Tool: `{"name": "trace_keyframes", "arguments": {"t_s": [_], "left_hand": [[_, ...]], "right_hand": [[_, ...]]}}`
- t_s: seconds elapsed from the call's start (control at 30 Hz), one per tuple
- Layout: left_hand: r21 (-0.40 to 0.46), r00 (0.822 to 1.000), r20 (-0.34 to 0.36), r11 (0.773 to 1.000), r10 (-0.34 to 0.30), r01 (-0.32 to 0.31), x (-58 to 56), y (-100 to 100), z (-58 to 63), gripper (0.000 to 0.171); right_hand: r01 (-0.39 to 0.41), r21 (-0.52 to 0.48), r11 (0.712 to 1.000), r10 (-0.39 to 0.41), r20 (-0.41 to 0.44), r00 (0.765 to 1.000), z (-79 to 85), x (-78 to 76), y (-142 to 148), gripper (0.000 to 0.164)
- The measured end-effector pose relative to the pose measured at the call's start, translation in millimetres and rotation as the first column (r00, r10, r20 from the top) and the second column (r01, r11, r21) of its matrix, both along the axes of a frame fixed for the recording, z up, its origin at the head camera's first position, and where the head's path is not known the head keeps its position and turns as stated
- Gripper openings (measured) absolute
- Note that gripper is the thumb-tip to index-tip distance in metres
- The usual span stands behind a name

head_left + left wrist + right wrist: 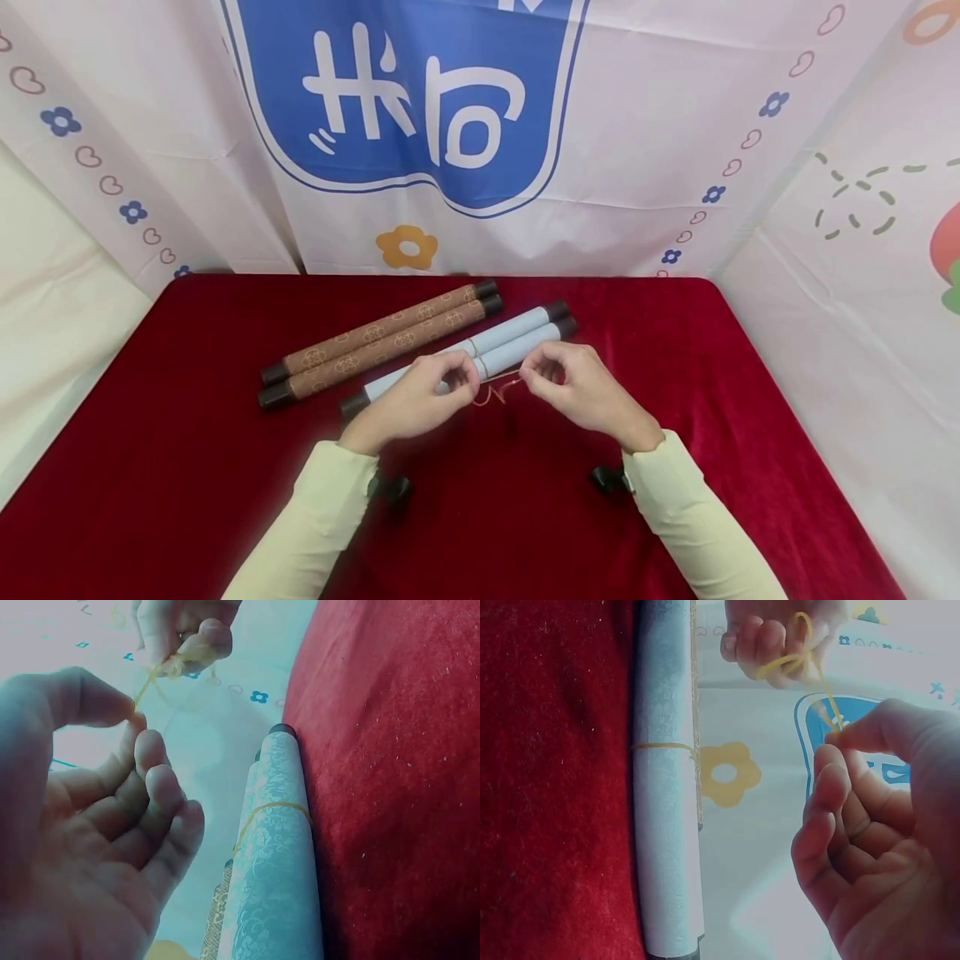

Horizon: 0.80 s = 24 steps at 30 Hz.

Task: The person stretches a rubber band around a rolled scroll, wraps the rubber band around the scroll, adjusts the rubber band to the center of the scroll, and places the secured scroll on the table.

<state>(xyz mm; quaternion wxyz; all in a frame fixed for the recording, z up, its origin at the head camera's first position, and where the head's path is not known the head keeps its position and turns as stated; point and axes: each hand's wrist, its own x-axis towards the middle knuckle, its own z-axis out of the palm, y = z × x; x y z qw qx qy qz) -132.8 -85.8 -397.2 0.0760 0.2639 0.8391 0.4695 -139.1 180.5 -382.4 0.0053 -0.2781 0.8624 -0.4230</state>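
Thumb and index finger of my left hand (412, 398) pinch a thin yellow cord (174, 666), and my right hand (588, 390) pinches it from the other side. Between the hands the cord is drawn out, with small loops and a loose part hanging. Just beyond them, two light blue scrolls (516, 327) with dark end caps lie side by side on the table. A cord band (664, 745) goes round their middle. Whether that band joins the cord in my fingers, I cannot tell. In the head view my left hand hides part of the near scroll.
Two brown scrolls (375, 333) with gold patterns and dark caps lie behind and to the left of the blue pair. A red velvet cloth (187, 467) covers the table. Printed white curtains (637, 150) stand at the back and sides.
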Motion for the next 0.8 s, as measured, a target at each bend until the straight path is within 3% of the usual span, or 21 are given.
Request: {"name": "trace_keyframes", "arguments": {"t_s": [0.2,0.3,0.4,0.6,0.8], "left_hand": [[-0.043,0.985,0.09,0.987,-0.15,0.155,3.4,-6,4.5,0.005],[-0.059,0.978,0.105,0.981,-0.179,0.186,3.5,-13,7.8,0.006],[-0.064,0.987,0.086,0.988,-0.136,0.142,1.8,-20,11.7,0.005],[0.007,1.0,0.022,1.0,-0.001,0.001,-3.9,-23,17.8,0.003],[0.036,0.999,-0.028,0.999,0.042,-0.041,-6.1,-11,21.0,0.005]], "right_hand": [[-0.003,-0.009,1.0,0.003,-0.007,1.0,0.4,0.3,1,0.008],[-0.002,0.0,1.0,0.002,-0.017,1.0,0.9,0.2,2,0.008],[0.011,0.015,1.0,-0.011,-0.02,1.0,2.6,-0.3,4,0.007],[0.002,0.044,0.999,-0.002,0.012,1.0,6.2,0.0,2,0.008],[0.007,0.045,0.999,-0.006,-0.017,1.0,8.2,-0.7,-5,0.008]]}}
